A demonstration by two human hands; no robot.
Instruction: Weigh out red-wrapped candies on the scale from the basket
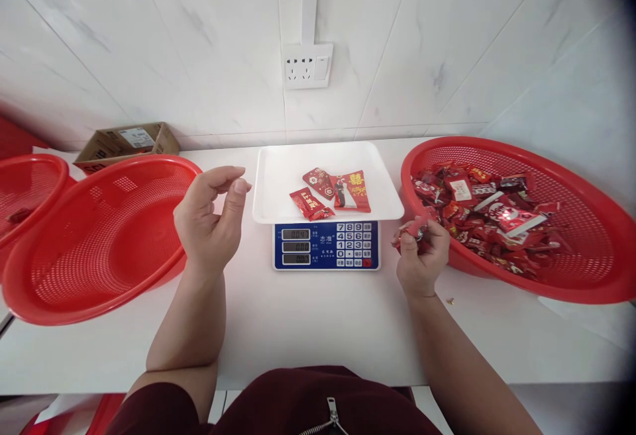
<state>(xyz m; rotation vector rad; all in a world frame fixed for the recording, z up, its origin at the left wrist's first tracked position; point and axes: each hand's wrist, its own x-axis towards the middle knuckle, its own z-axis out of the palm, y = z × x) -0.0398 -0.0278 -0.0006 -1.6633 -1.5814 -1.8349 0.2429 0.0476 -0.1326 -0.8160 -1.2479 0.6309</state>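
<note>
A white weighing tray [278,183] sits on a blue digital scale [326,247] in front of me. Three red packets lie on the tray: a larger packet with a gold symbol [350,191], a flowered packet [318,182] and a small wrapped sweet [310,204]. My left hand [211,220] is raised beside the tray's left edge, fingers loosely curled, thumb near the index finger, with nothing visible in it. My right hand [423,256] is closed on red-wrapped candy [415,231] by the right basket's rim; the fingers partly hide it.
At right, a red basket [586,223] holds many red-wrapped sweets [501,216]. On the left stands a large red basket [109,223], with another red basket [30,190] beyond it. A cardboard box [126,144] is behind them. A wall socket [308,65] is above the scale.
</note>
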